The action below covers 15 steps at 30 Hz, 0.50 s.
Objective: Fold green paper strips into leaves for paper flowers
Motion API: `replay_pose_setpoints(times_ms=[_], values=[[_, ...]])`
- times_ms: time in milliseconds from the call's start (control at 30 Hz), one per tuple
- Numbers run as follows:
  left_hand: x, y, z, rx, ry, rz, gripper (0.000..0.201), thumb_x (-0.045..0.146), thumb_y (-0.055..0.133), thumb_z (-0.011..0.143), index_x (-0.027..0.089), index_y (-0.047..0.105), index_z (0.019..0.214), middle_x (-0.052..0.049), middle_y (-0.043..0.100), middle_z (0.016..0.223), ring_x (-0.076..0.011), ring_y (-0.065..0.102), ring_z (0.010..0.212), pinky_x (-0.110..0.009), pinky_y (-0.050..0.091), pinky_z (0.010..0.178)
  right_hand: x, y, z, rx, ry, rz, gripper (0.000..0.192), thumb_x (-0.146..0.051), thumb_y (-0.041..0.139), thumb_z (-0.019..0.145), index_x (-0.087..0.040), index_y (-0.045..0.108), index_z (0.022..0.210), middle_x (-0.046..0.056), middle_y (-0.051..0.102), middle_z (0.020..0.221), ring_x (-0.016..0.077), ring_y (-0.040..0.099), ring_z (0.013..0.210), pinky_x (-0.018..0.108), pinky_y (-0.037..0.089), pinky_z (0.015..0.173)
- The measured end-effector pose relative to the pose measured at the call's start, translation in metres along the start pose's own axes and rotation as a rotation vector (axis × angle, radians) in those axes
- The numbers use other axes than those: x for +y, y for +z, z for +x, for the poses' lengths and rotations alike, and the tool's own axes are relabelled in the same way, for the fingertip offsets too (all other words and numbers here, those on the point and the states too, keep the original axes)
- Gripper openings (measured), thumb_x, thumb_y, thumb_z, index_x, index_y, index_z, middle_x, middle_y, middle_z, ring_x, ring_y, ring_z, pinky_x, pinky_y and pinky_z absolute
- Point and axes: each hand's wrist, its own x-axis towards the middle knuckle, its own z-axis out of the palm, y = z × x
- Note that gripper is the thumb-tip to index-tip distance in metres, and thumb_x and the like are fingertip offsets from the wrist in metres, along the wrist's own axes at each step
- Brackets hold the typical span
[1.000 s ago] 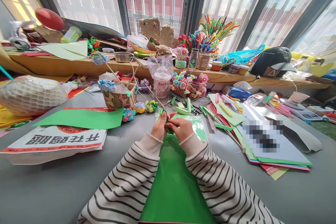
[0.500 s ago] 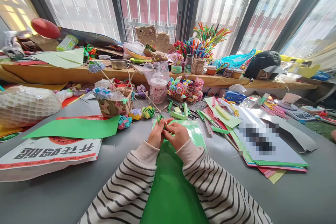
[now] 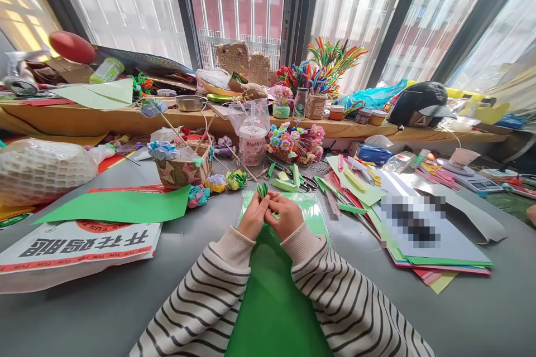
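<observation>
A small bundle of folded green paper [image 3: 262, 190] sticks up between my fingertips at the middle of the view. My left hand [image 3: 252, 217] pinches it from the left. Close against it, my right hand [image 3: 287, 215] has its thumb and fingers closed on the lower right side of the same bundle. My fingers hide its lower part. Below both hands lies a glossy green sheet [image 3: 276, 301] in a clear sleeve. Just beyond them sit a green and yellow paper flower [image 3: 236, 179] and light green paper strips [image 3: 288, 181].
Scissors [image 3: 310, 184] lie behind the sleeve. A cardboard basket [image 3: 182, 172] with paper flowers and a lidded cup [image 3: 252, 142] stand farther back. Left is a green paper strip [image 3: 117, 205] on a printed bag [image 3: 84, 248]; right, a paper stack [image 3: 427, 228].
The folded green paper has turned slightly and shows more of its layered edges. My hands have shifted a little to the right, with the fingers regripping.
</observation>
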Motion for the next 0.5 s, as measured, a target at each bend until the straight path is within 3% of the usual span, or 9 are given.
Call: replay_pose_setpoints(times_ms=[200, 500], values=[[0.011, -0.011, 0.003, 0.057, -0.037, 0.092, 0.023, 0.024, 0.066, 0.052, 0.013, 0.062, 0.072, -0.004, 0.063, 0.074, -0.0173, 0.054, 0.08, -0.025, 0.039, 0.075, 0.003, -0.002, 0.0, -0.009, -0.053, -0.044, 0.024, -0.019, 0.04, 0.072, -0.017, 0.06, 0.06, 0.004, 0.058, 0.065, 0.0128, 0.049, 0.06, 0.022, 0.037, 0.056], [0.006, -0.013, 0.003, 0.138, -0.157, -0.096, 0.027, 0.021, 0.069, 0.045, 0.013, 0.064, 0.071, -0.004, 0.064, 0.069, -0.0159, 0.057, 0.073, -0.025, 0.044, 0.069, 0.001, -0.005, -0.001, -0.005, -0.057, -0.049, 0.021, -0.02, 0.042, 0.074, -0.015, 0.062, 0.067, 0.005, 0.058, 0.063, 0.0129, 0.051, 0.058, 0.022, 0.037, 0.054]])
